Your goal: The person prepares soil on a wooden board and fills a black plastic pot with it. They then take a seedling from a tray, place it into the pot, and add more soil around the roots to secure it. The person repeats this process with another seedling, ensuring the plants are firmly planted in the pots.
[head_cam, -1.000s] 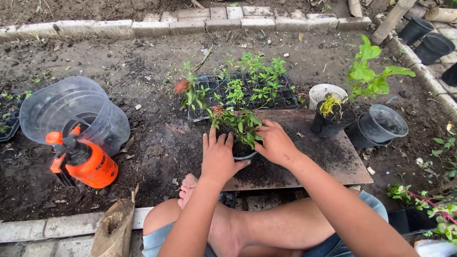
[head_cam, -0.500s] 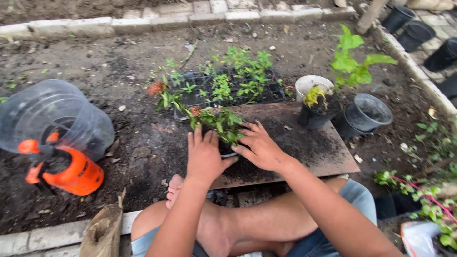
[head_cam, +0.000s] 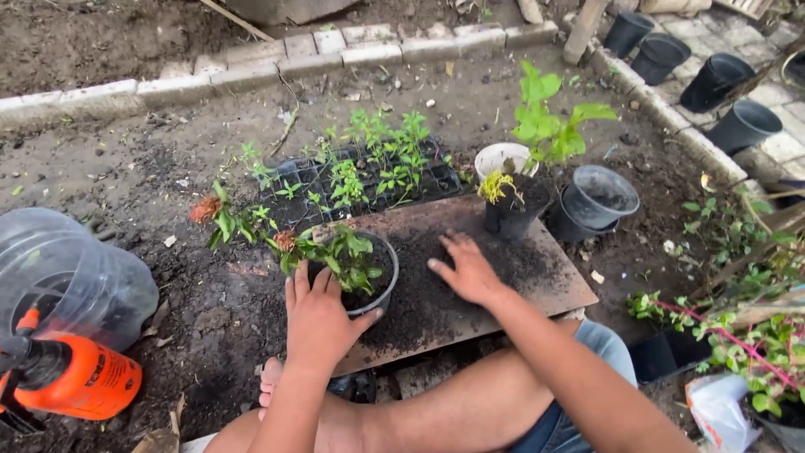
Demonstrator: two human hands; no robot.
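A small black pot point(head_cam: 381, 285) filled with soil holds a leafy plant point(head_cam: 344, 254) with orange flowers and stands at the left end of a brown board point(head_cam: 553, 281). My left hand point(head_cam: 319, 317) grips the pot's near left side. My right hand point(head_cam: 466, 268) lies flat, fingers spread, on loose dark soil point(head_cam: 419, 302) scattered over the board, a little to the right of the pot and apart from it.
A black seedling tray point(head_cam: 360, 176) sits behind the board. Black pots point(head_cam: 597, 197) and a white pot point(head_cam: 501, 158) with plants stand at the board's far right. An orange sprayer point(head_cam: 71, 377) and clear jug point(head_cam: 71, 268) lie left. Stone edging point(head_cam: 251, 63) borders the bed.
My right hand has let go of the pot and moved right onto the soil on the board. The left hand stays on the pot. The view has shifted.
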